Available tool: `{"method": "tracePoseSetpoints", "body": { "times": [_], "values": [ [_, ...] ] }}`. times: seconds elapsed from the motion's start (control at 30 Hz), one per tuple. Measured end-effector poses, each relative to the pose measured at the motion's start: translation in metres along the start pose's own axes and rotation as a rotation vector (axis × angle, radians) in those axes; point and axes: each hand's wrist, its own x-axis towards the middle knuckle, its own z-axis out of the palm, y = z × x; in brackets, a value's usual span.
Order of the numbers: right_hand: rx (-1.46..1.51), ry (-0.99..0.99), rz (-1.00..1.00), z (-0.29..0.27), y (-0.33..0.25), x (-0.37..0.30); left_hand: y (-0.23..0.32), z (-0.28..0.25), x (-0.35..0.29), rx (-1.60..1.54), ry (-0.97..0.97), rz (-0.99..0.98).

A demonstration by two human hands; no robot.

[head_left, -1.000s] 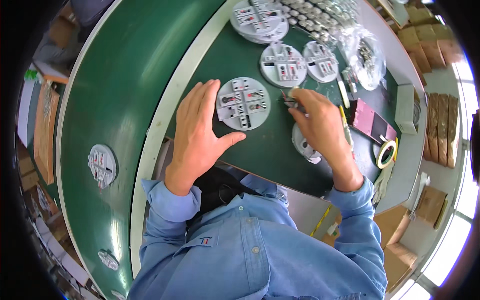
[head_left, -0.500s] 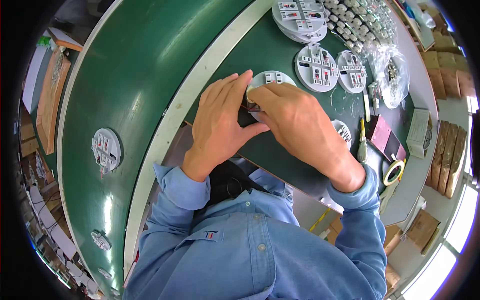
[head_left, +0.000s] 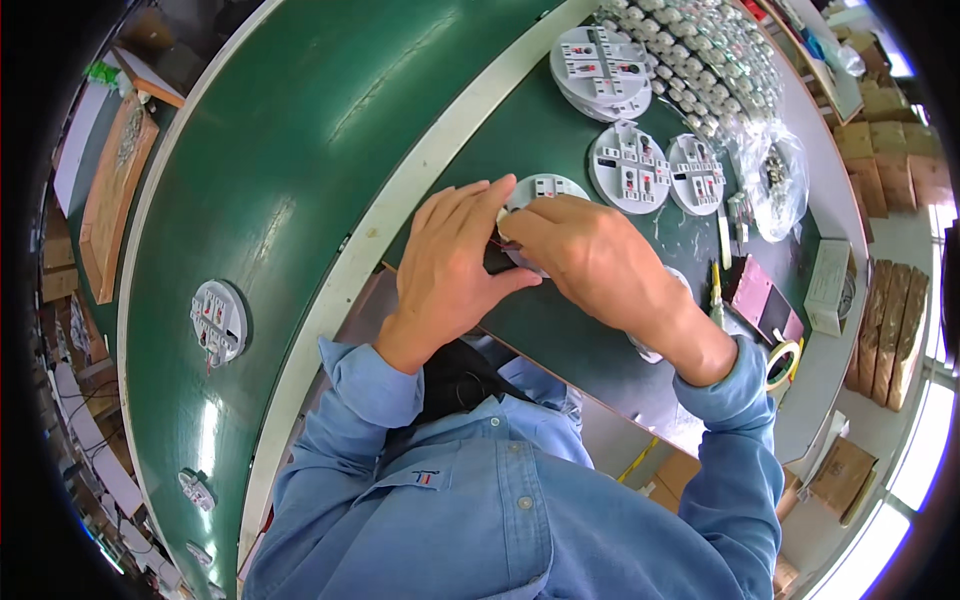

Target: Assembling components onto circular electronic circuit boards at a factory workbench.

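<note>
A round white lamp base [head_left: 556, 186] with small terminal blocks lies on the green bench, mostly covered by my hands. Along its left side, my left hand [head_left: 445, 265] has its fingers stretched out and the thumb apart, bracing the edge. My right hand [head_left: 605, 262] reaches over the base from the right, with thumb and index finger pinched at its left part. A small pale bit shows at those fingertips, but its kind is hidden. Under my right forearm another white disc is partly covered.
Similar bases stand beyond: a stack [head_left: 600, 65], one base [head_left: 629, 168] and a smaller one [head_left: 696, 175]. A clear plastic bag [head_left: 778, 185], tape roll [head_left: 784, 364] and pink-and-black box [head_left: 765, 300] sit at right. Left, a green belt [head_left: 270, 260] carries several discs.
The whole view has shifted a little, so the bench things appear lower. Both hands stay at the same lamp base, the right one still pinching.
</note>
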Motion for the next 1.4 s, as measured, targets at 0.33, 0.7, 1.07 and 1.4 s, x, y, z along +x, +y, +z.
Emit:
{"method": "tracePoseSetpoints", "body": {
  "times": [0.33,0.7,1.07,1.4],
  "values": [
    [-0.283,0.611,0.897,-0.033,-0.006,-0.185,-0.007,0.000,-0.008,-0.185,0.117,0.051],
    [0.259,0.925,1.103,-0.017,-0.009,-0.237,-0.001,0.004,-0.011,-0.214,0.115,0.030],
    [0.290,0.447,0.433,0.037,-0.026,-0.020,-0.010,0.005,-0.010,-0.232,0.071,-0.006],
    [0.245,0.351,0.478,0.041,-0.018,-0.019,-0.013,0.003,-0.007,-0.254,0.034,-0.023]
  ]
}}
